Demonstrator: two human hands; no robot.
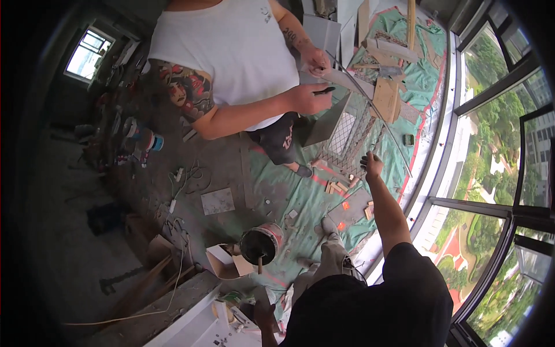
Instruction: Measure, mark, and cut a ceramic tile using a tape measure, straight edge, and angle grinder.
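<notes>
My right arm reaches out along the window side. At its end my right hand (374, 166) is closed, with something small and dark at the fingertips that I cannot make out. Low in the view, my left hand (265, 317) is in shadow beside a grey flat piece (263, 296); its fingers are hidden. Opposite me stands a person in a white sleeveless top (231, 58). One of that person's hands holds a black pen-like thing (324, 91); the other hand (315, 62) is by a long thin strip (381, 118), which slants down toward the window, close to my right hand.
Green sheeting (277, 191) covers much of the floor. A bucket (260, 243) with dark contents and a stick stands beside an open cardboard box (228, 263). A grid-patterned panel (342, 134), small wooden blocks (336, 187) and boards (386, 99) lie ahead. Windows (485, 144) line the right.
</notes>
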